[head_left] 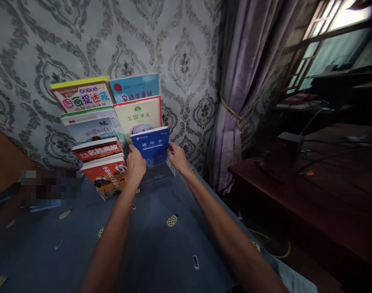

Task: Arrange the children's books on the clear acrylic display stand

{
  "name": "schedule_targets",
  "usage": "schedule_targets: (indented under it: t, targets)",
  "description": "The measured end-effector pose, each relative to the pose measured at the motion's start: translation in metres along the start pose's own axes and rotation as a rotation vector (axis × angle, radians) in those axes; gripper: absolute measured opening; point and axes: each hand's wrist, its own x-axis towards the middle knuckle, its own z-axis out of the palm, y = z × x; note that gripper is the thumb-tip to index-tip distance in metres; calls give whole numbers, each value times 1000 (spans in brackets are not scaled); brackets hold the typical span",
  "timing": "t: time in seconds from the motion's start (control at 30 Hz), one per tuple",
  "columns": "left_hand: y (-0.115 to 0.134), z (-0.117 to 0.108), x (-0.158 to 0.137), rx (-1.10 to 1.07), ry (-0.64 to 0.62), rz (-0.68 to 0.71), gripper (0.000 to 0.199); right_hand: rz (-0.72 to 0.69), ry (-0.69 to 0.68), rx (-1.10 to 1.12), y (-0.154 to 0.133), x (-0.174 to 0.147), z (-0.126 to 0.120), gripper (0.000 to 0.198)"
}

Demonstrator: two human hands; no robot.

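Forearms [117, 228] cross pineapple-print fabric [161, 244]; left hand [136, 163] and right hand [177, 156] clasp opposite edges of a blue notice booklet [152, 149] before the Three Kingdoms book [138, 113]; probably light and slick, it suits side holds.

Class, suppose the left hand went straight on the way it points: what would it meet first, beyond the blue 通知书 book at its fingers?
Past the blue 通知书 book, the left hand would probably meet the cream 三国演义 book standing behind; the gap's depth is unclear.
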Motion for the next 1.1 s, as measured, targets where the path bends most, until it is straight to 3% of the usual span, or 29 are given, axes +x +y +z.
schedule_targets:
  t: [0.27, 1.1]
  targets:
    - [0, 1, 1, -12, -34, 11, 41, 28, 39, 1, -4, -2, -1, 51]
    - [-6, -1, 2, -45, -44, 4, 35, 42, -70, 71, 1, 3, -2, 53]
